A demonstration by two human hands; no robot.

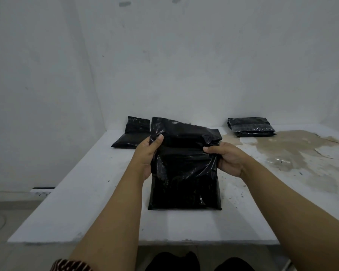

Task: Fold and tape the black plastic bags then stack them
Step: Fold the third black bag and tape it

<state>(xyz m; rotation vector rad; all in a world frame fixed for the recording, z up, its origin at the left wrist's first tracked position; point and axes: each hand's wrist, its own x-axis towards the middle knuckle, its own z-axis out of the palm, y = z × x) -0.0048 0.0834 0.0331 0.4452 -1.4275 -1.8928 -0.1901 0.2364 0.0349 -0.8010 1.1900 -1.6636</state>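
Head view shows a black bag (184, 173) standing near the middle of the white table (70, 208), its lower edge on the surface and its top flap bent over toward the person; the left hand (147, 159) grips the bag's left edge, thumb laid on the front near the fold; the right hand (225, 157) pinches the right edge at about the same height, fingers curled round the plastic; a second bag (129, 135) lies flat just behind on the left, touching or nearly touching the held one, I cannot tell which; a stack (251, 127) of folded bags sits well apart at the far right, beside a brown stain (294, 151) on the table; no tape shows anywhere in view, so sealing may force one hand to let go, and the slick, springy film would likely pop the flap open; the fold looks uneven, higher on the left, and pressing it down as it stands could set a crooked crease; trapped air may puff the bag and spoil the stack; dragging it right risks the stain marking it
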